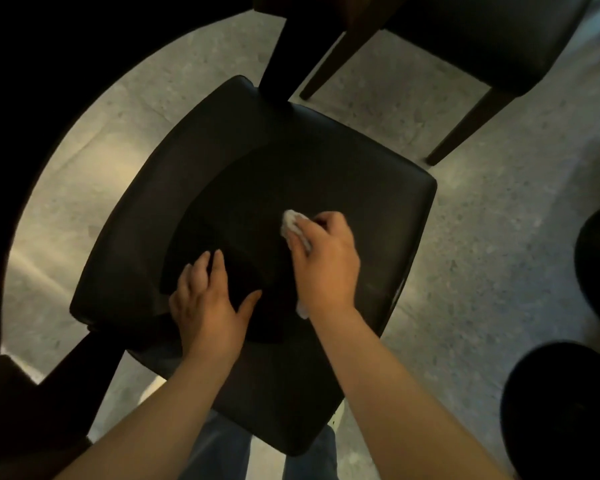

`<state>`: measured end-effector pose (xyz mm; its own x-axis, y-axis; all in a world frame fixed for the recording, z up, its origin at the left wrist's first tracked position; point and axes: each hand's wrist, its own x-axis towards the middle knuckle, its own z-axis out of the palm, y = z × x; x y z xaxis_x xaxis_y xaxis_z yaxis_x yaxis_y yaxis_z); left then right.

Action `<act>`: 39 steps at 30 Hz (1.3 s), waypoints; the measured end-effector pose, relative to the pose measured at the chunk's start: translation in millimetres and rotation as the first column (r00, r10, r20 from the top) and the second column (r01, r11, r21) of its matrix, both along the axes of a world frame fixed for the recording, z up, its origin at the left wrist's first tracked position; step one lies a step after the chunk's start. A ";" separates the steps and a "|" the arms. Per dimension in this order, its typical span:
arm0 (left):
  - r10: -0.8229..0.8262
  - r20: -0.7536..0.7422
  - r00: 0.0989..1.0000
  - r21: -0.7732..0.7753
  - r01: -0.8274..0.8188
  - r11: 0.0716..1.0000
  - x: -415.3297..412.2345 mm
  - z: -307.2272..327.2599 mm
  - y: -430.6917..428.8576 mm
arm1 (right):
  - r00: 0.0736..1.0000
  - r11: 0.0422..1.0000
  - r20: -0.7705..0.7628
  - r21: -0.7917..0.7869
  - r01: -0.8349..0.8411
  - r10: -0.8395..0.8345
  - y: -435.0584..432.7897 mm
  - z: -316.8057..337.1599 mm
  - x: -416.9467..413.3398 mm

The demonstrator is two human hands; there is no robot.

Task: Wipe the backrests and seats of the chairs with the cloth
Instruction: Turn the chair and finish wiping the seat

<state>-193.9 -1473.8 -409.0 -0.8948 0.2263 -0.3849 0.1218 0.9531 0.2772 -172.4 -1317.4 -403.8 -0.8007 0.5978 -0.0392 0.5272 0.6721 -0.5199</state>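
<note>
Chairs (222, 150) two; one cloth (290, 223) in right hand (323, 261).

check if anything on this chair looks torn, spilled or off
Nothing stands out: the chair shows no tear or spill, the left hand rests on it and the right hand holds the cloth against it. Dim light could hide small marks.

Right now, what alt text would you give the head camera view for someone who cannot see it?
Seen from above, a person's right hand grips a white cloth against a dark padded chair, while the left hand rests on it alongside. A second dark chair stands beyond on speckled floor.
</note>
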 end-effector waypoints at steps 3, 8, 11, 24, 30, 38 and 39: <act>-0.026 0.033 0.999 -0.034 0.027 0.999 5.7 -7.6 -9.5 | 0.990 0.997 0.114 -0.005 -0.079 0.079 -16.1 -16.0 -9.1; -0.043 0.046 0.998 -0.078 0.046 0.996 5.4 -12.7 -8.4 | 0.976 0.988 0.169 0.044 -0.146 0.137 -6.3 -24.6 4.4; -0.057 0.047 0.997 -0.085 0.061 0.995 5.9 -12.8 -10.2 | 0.976 0.994 0.198 0.075 0.077 -0.090 26.2 -25.1 46.3; -0.057 0.053 0.997 -0.064 0.060 0.996 6.4 -15.2 -13.1 | 0.999 1.000 0.046 0.006 -0.029 0.029 -26.7 -13.8 15.7; -0.059 0.021 0.998 -0.045 0.060 0.997 8.8 -20.1 -17.2 | 0.918 0.932 0.240 0.103 -0.347 0.315 -10.8 -33.6 28.1; -0.089 0.032 0.995 -0.075 0.092 0.993 8.0 -19.4 -17.8 | 0.937 0.942 0.133 -0.046 0.333 -0.324 60.2 -22.0 129.9; -0.091 0.035 0.995 -0.085 0.094 0.992 8.4 -18.6 -16.7 | 0.873 0.876 0.143 -0.068 0.478 -0.465 69.2 -21.9 141.8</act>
